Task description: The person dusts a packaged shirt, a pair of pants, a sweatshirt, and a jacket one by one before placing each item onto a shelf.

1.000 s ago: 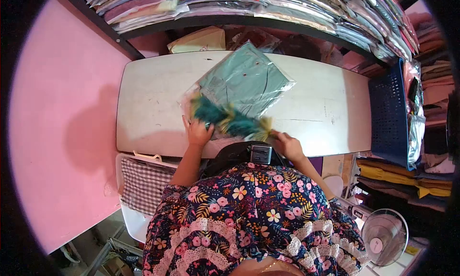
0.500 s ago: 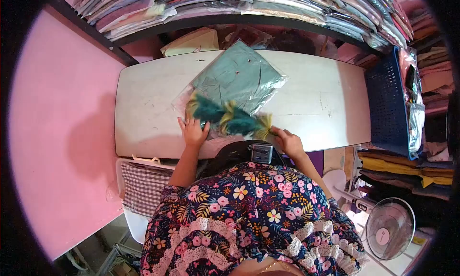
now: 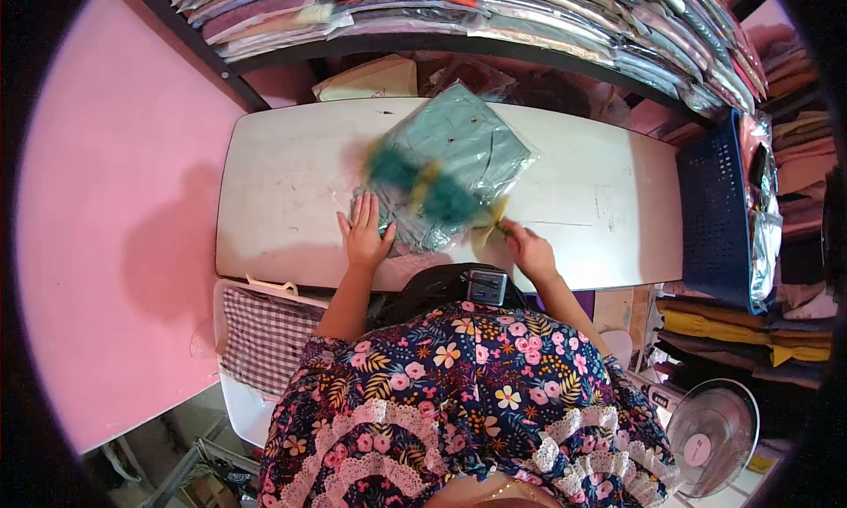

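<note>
A folded teal garment in a clear plastic bag (image 3: 476, 136) lies askew on the white table. My left hand (image 3: 363, 236) rests flat with fingers spread on the bag's near left edge. My right hand (image 3: 530, 250) is closed around the near right end of a fluffy green and yellow duster (image 3: 448, 202). The duster stretches up and left across the bag and is blurred by motion. Its handle is mostly hidden in the fingers.
Bagged folded clothes (image 3: 406, 18) fill the shelf above the table's far side. At the right end stands a blue plastic basket (image 3: 713, 208) with bagged items beside it. A checked cloth (image 3: 265, 336) hangs at the lower left; a fan (image 3: 715, 437) stands lower right.
The duster has swept away from me, further up over the bag, still in my right hand. My left hand stays at the bag's near left edge, its fingers now flatter. The view has shifted slightly.
</note>
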A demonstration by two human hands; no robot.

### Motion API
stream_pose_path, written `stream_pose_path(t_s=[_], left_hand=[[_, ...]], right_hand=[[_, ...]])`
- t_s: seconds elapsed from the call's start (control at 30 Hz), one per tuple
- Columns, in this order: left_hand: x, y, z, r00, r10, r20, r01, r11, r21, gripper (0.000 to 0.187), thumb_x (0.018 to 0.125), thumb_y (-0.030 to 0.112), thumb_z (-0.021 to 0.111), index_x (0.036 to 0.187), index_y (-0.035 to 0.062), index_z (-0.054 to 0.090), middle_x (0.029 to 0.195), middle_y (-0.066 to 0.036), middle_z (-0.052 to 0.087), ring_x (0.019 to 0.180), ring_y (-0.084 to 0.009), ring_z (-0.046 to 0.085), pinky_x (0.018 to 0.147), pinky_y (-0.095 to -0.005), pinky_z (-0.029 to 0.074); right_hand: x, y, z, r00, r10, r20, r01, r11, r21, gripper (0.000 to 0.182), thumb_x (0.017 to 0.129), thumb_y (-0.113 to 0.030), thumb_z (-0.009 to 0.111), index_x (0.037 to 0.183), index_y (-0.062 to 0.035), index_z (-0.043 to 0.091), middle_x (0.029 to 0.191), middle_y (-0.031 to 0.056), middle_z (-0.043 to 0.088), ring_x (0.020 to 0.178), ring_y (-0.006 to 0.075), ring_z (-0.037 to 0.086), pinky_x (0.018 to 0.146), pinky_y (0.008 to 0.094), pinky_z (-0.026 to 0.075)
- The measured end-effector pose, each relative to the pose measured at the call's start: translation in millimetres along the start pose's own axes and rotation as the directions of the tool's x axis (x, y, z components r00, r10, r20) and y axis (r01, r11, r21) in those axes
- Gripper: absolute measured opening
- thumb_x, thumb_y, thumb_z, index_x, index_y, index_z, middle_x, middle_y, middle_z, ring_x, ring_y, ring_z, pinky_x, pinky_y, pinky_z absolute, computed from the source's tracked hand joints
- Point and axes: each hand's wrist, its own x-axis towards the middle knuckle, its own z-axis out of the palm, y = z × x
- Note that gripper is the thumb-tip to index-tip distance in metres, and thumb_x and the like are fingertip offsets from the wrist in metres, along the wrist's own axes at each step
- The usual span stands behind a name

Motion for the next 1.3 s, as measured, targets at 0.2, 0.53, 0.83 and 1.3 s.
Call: stream_pose_path(t_s=[0.2,0.53,0.83,1.3], left_hand=[[2,-3,13,0.92,0.095,-0.38,-0.132,0.989,-0.073,0.07,0.078,0.04,0.059,0.136,0.0088,0.037,0.143,-0.007,0.034,0.134,-0.0221,0.028,0.106,-0.0599,0.012],[0,-4,11,0.941,0.092,-0.325,-0.132,0.986,-0.105,0.07,0.079,0.039,0.057,0.138,0.0079,0.035,0.146,-0.009,0.03,0.136,-0.0227,0.025,0.106,-0.059,0.012],[2,-5,16,0.914,0.101,-0.394,-0.147,0.985,-0.089,0.065,0.079,0.039,0.059,0.135,0.0102,0.04,0.143,-0.007,0.035,0.133,-0.0228,0.03,0.105,-0.0602,0.015],[61,-20,-19,0.906,-0.057,-0.419,0.002,0.991,-0.13,0.052,0.069,0.028,0.075,0.115,0.0129,0.058,0.123,-0.01,0.05,0.126,-0.0267,0.035,0.103,-0.055,0.022]], right_hand=[[30,-9,9,0.992,-0.016,-0.129,0.036,0.988,0.153,0.033,0.087,-0.02,0.051,0.12,-0.015,0.047,0.082,0.0231,0.062,0.073,0.0417,0.061,0.063,0.0514,0.048],[56,-32,5,0.99,0.066,-0.122,-0.063,0.998,0.031,0.037,0.086,-0.023,0.053,0.122,-0.0177,0.048,0.081,0.0204,0.063,0.07,0.039,0.062,0.061,0.0492,0.05],[34,-12,16,0.997,0.045,-0.061,-0.048,0.997,-0.052,0.033,0.087,-0.025,0.048,0.12,-0.0219,0.048,0.083,0.0197,0.063,0.07,0.0394,0.062,0.06,0.0508,0.049],[-11,116,-36,0.707,0.171,-0.687,-0.457,0.851,-0.258,0.039,0.08,-0.017,0.062,0.118,-0.0126,0.055,0.11,0.0173,0.056,0.102,0.0338,0.052,0.085,0.0416,0.044]])
